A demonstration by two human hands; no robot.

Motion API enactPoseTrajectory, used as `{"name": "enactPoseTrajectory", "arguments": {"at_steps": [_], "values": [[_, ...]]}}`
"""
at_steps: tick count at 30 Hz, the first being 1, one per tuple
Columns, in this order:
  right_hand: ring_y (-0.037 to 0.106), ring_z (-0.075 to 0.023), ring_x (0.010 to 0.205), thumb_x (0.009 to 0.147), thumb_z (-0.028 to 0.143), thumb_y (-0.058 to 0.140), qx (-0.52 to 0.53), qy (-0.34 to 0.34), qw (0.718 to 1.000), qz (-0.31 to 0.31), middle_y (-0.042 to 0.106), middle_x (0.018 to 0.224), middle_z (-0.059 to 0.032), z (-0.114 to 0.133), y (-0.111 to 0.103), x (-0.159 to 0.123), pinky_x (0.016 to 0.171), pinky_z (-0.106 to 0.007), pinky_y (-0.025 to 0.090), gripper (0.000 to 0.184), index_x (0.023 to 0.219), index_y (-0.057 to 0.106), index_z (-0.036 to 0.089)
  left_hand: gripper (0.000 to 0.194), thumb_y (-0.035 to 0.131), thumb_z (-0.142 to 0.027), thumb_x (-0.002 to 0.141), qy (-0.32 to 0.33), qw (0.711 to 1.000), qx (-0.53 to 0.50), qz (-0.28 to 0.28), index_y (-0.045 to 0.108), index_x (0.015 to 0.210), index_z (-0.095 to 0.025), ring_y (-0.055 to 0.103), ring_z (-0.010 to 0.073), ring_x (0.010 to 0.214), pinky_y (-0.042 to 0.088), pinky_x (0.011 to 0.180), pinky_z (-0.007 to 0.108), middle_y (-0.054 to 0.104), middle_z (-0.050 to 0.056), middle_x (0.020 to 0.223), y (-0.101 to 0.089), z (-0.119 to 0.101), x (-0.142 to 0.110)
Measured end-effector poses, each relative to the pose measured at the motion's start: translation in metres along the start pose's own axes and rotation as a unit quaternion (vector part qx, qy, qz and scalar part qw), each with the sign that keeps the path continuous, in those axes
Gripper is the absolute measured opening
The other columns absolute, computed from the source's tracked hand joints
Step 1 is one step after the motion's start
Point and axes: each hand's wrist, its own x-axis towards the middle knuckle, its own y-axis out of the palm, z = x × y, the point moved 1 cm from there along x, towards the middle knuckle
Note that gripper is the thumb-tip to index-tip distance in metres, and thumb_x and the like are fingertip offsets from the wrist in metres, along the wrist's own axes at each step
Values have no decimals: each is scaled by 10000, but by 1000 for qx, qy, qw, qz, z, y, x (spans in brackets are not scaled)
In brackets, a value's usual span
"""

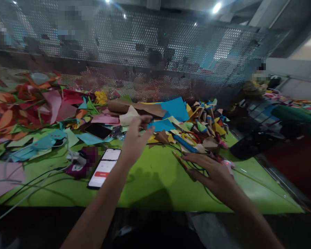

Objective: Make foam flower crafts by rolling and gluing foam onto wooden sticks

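Note:
My left hand (136,141) reaches over the middle of the green table, thumb and fingers apart and somewhat blurred. It is beside a cream paper piece (129,116) and a blue paper sheet (162,125), with nothing visible in its grip. My right hand (212,169) is low over the table on the right, fingers stretched out. At its fingertips is a narrow yellow-brown piece (180,160); whether they touch it I cannot tell. A blue-handled tool (185,143) and yellow-and-red scissors handles (190,138) are just beyond. A pink-and-white device (228,166) with a red light is partly behind my right hand.
A lit phone (105,167) and a dark phone (97,130) lie on the left. Cables run from a blue power strip (49,140). Heaped paper scraps (54,103) and small paper cones (208,119) line the back, before a perforated metal screen (145,52).

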Motion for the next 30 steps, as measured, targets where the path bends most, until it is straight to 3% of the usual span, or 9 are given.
{"name": "enactPoseTrajectory", "arguments": {"at_steps": [2,4,7,9,11,17,22,26,30], "values": [[647,-313,1154,925,347,616,-40,-10,999,36,720,1229,-43,-8,14,16,993,-494,490,304,1218,693,335,338,690,-285,857,9,988,133,84,658,1187,-220,590,276,1132,463,1003,437,666,90,1183,24,17,2],[652,-326,1134,901,346,623,-64,4,998,25,726,1211,-69,-17,27,36,988,-508,486,301,1184,714,294,405,726,-254,809,-2,950,277,147,648,1205,-218,541,329,1185,429,1010,473,640,117,1246,47,37,2],[645,-335,1133,843,303,661,-55,31,998,-1,731,1195,-82,-27,41,67,1001,-504,465,308,1141,731,272,281,711,-179,792,-4,936,309,167,699,1072,-198,528,355,1173,423,970,489,651,136,1216,68,60,1],[641,-334,1132,837,292,657,-42,41,998,-11,729,1195,-85,-33,48,85,1001,-497,456,305,1131,733,267,169,655,-149,821,7,936,307,175,716,965,-210,540,329,1144,418,961,477,679,112,1154,72,68,0],[636,-335,1134,839,305,653,-24,56,998,-26,723,1205,-90,-40,56,99,1009,-501,442,313,1140,726,261,173,600,-118,841,21,937,299,181,714,926,-217,551,303,1125,418,956,459,695,96,1117,69,70,0],[611,-317,1189,905,452,551,102,108,988,-48,699,1254,-101,-59,69,108,1039,-504,432,382,1182,693,231,226,561,-73,845,76,949,251,172,697,933,-231,539,259,1152,413,1018,413,683,63,1142,51,59,-1],[696,-274,1016,890,520,571,240,123,963,-2,733,1142,-72,-54,71,96,838,-406,559,550,1371,557,254,294,532,-15,818,112,968,167,147,682,942,-235,504,263,1210,417,1056,440,612,70,1247,46,44,-3],[686,-256,966,804,485,708,366,153,918,3,728,1010,-52,-47,73,92,791,-359,549,691,1420,487,263,398,520,-9,801,59,986,53,144,658,1089,-247,495,260,1264,433,1065,436,576,81,1306,51,43,-8],[668,-248,945,762,421,772,436,164,885,-19,715,939,-35,-45,77,91,778,-337,534,685,1383,521,279,376,579,-163,869,-67,976,-154,141,563,1235,-247,571,249,1207,507,970,397,574,103,1322,61,45,-13]]}}
